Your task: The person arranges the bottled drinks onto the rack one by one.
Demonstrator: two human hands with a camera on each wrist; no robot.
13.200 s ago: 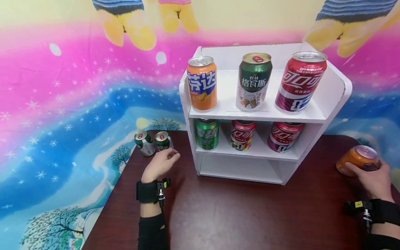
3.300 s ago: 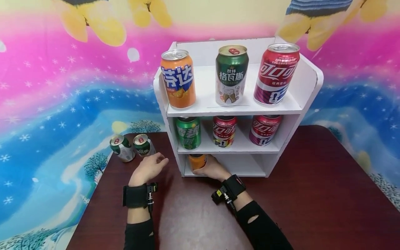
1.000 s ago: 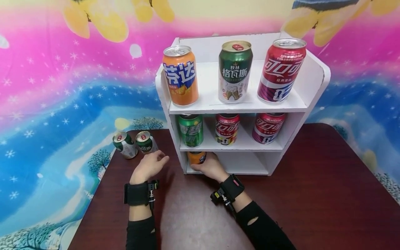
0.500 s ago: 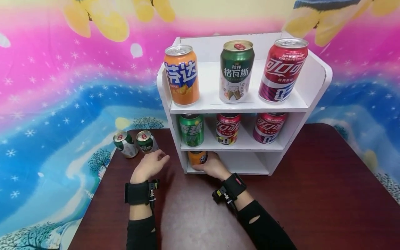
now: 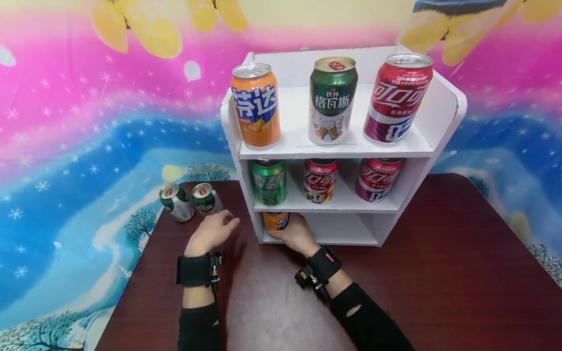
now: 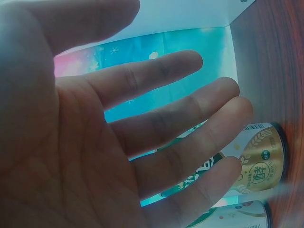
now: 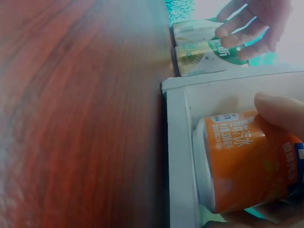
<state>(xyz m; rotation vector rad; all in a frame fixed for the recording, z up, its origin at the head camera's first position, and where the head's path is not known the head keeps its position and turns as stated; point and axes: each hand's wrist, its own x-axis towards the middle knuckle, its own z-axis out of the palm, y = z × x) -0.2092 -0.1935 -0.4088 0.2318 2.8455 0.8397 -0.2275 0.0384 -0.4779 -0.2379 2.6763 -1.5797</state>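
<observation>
My right hand (image 5: pixel 298 236) grips an orange soda can (image 5: pixel 274 221) inside the left end of the white shelf's bottom compartment. The right wrist view shows the thumb on one side of this can (image 7: pixel 247 161) and fingers partly hidden behind it. Its base is close to the shelf board; I cannot tell whether they touch. My left hand (image 5: pixel 212 233) hovers with relaxed, spread fingers left of the shelf, holding nothing. Just beyond it two green-and-white kvass cans stand on the table, the nearer can (image 5: pixel 206 197) partly covered by the hand and the other can (image 5: pixel 176 202) farther left.
On the top level of the white shelf (image 5: pixel 333 209) stand an orange can (image 5: pixel 256 109), a green-and-white can (image 5: pixel 332 100) and a red can (image 5: pixel 397 97). The middle level holds a green can (image 5: pixel 269 183) and two red cans. A dark wood table (image 5: pixel 461 273) lies beneath.
Earlier, my right hand held the orange can at the table's far right; it has since carried it left into the bottom compartment. Over the last second both hands are almost still.
</observation>
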